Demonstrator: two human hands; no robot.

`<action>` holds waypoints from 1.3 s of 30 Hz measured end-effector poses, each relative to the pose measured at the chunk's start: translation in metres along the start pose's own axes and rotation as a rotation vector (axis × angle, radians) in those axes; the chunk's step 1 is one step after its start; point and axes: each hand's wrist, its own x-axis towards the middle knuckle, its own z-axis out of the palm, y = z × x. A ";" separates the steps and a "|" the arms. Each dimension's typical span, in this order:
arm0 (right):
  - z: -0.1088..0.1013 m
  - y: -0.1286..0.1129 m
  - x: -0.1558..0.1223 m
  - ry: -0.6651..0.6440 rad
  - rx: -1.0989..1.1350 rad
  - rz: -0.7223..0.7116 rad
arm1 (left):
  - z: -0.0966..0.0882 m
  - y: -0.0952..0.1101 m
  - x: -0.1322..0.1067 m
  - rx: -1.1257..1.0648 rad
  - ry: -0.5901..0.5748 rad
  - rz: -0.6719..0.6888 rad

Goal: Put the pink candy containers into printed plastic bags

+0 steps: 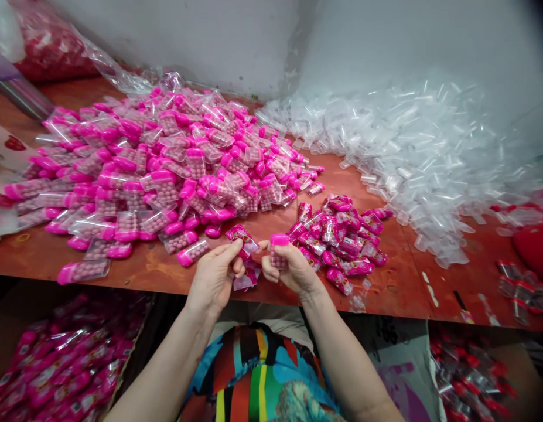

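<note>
My left hand point(216, 271) pinches a pink printed shrink sleeve point(245, 239) between thumb and fingers, just above the table's front edge. Close by on the right, my right hand point(294, 268) is closed on a small clear candy bottle point(279, 247) with a pink cap and round pink candies inside. The bottle stands about upright in the fingers. More pink sleeve material point(247, 276) lies below and between the hands. Right of my right hand sits a small heap of bottles in printed pink sleeves point(341, 234). A large pile of unsleeved candy bottles point(166, 170) spreads beyond my left hand.
Empty clear bottles point(385, 140) are heaped against the wall at the back right. A red bag point(51, 44) stands at the back left. Below the red-brown table point(398, 287), a box of pink sleeved bottles point(69, 357) is on the left and red-and-clear pieces point(468, 375) on the right.
</note>
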 end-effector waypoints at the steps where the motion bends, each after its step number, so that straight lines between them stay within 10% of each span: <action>1: 0.000 0.000 -0.001 -0.018 0.019 0.007 | 0.002 0.000 0.000 -0.019 0.007 -0.002; 16: 0.009 0.020 -0.021 0.169 0.160 -0.087 | 0.006 -0.012 -0.001 -0.134 0.094 -0.029; 28: 0.019 0.044 -0.016 0.616 -0.370 -0.292 | 0.013 -0.022 -0.004 -0.155 0.072 -0.072; 39: 0.030 0.049 -0.023 0.494 -0.374 -0.377 | 0.010 -0.027 -0.007 -0.050 -0.078 -0.071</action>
